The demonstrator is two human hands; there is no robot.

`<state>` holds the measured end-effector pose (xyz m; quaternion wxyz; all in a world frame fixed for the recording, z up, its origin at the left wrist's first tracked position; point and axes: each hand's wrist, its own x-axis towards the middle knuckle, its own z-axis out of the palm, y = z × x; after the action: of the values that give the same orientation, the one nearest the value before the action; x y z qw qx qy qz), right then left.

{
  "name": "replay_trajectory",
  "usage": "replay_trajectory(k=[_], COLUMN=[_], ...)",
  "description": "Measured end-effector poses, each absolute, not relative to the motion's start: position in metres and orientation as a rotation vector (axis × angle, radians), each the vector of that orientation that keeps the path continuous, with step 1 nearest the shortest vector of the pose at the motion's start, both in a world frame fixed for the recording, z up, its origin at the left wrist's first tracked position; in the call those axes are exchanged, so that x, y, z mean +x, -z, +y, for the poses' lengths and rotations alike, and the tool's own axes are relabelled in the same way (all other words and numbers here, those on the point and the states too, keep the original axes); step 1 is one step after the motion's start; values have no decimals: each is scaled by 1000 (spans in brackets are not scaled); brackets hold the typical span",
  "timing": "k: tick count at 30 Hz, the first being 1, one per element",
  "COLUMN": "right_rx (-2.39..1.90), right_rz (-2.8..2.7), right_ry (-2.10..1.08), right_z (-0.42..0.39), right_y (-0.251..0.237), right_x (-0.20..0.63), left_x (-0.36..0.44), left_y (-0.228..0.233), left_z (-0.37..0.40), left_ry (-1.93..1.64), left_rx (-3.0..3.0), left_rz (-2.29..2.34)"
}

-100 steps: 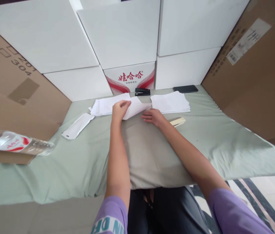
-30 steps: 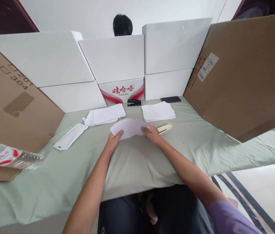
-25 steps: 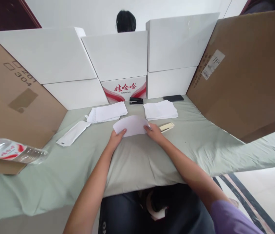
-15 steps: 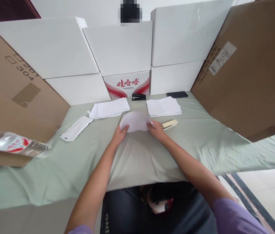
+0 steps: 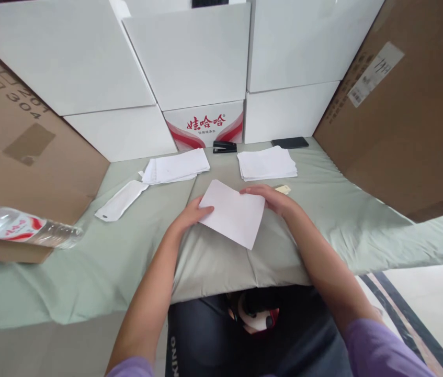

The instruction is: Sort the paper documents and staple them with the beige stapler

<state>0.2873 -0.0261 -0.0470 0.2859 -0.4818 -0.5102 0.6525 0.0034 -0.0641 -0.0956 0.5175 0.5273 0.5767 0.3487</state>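
White paper (image 5: 232, 213) is held tilted above the cloth near the table's front; whether it is one sheet or several I cannot tell. My left hand (image 5: 193, 213) grips its left edge, thumb on top. At the upper right edge, my right hand (image 5: 267, 196) has its fingers on the paper. Just beyond the right hand lies a cream stapler (image 5: 283, 189), partly hidden by it. Two stacks of white paper, the left stack (image 5: 176, 166) and the right stack (image 5: 267, 163), rest farther back. A black stapler (image 5: 225, 147) sits behind and between them.
A white packet (image 5: 121, 200) lies left of the stacks, and a black phone (image 5: 290, 142) at the back right. White boxes (image 5: 190, 63) form a wall behind. Brown cartons stand at the left (image 5: 29, 136) and right (image 5: 409, 120). A water bottle (image 5: 21, 226) is at far left.
The paper has turned in my hands, a corner now pointing toward me. My right hand has shifted to its upper right edge and covers more of the cream stapler. The view has tipped downward.
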Motion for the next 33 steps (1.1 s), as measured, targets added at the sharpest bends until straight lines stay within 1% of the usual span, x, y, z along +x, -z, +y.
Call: replay_trajectory(k=[2,4,10,15,19,23,27,33], right_rx=[-1305,-1259,-1029,-965,-896,-953,-986,-958], right_rz=[-1413,-1421,-1378,-1493,-1581,-1563,-1510,-1529], right_ry=[-1785,-1737,-1369,-1092,-1092,-1045,-1006,-1103], right_z=[-27,-27,-21,-19,-24,-24,-22,-24], right_y=[44,44,57,63,61,67,70,62], right_x=[292,295,293,287,282,277,276,279], left_x=[6,8,6,4,9,14,13,9], left_y=[95,97,102,97,99,102,100,90], left_z=[-65,-62,-53,-53,-54,-56,-57,-63], left_ry=[-827,-906,-1329,-1486,-1553,-1550,-1589,-1593], left_rx=[1295,1330,1306,1321,1278,1317,1318,1352], left_rz=[1373,1340,1346,1349,1365,1187,1252,1074])
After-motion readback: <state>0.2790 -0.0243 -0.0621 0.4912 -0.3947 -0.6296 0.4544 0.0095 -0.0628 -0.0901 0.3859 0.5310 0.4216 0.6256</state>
